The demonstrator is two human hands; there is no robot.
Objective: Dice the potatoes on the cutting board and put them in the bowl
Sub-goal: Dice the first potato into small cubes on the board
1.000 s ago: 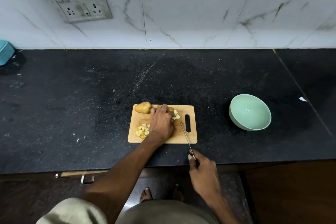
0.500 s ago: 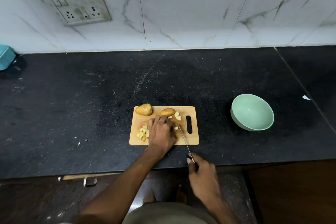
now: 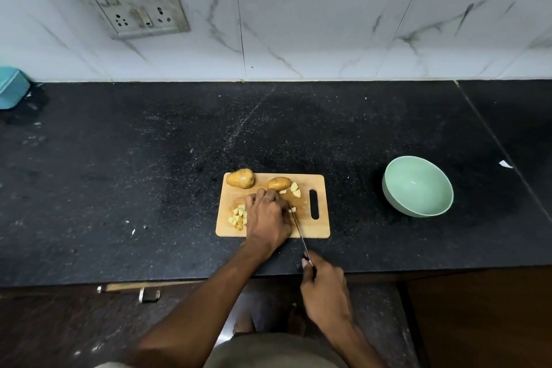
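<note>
Whole potato (image 3: 240, 178) lying at far left corner of cutting board (image 3: 318, 228), half potato (image 3: 279, 183) just beyond left hand (image 3: 268, 218) fingertips. Diced pile (image 3: 238, 215) sitting just left of that hand. Left hand pressing down on board, whatever is beneath it hidden. Right hand (image 3: 325, 293) gripping knife (image 3: 298, 228), blade lying beside left hand. Green bowl (image 3: 417, 186) standing on table (image 3: 119, 173), well right of board.

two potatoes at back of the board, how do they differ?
The left potato looks whole and bigger; the right potato is smaller and seems partly cut, with loose pieces beside it. The left potato sits at the cutting board's back left corner, clear of the left hand; the right potato lies just beyond its fingers. Both are unpeeled.
</note>
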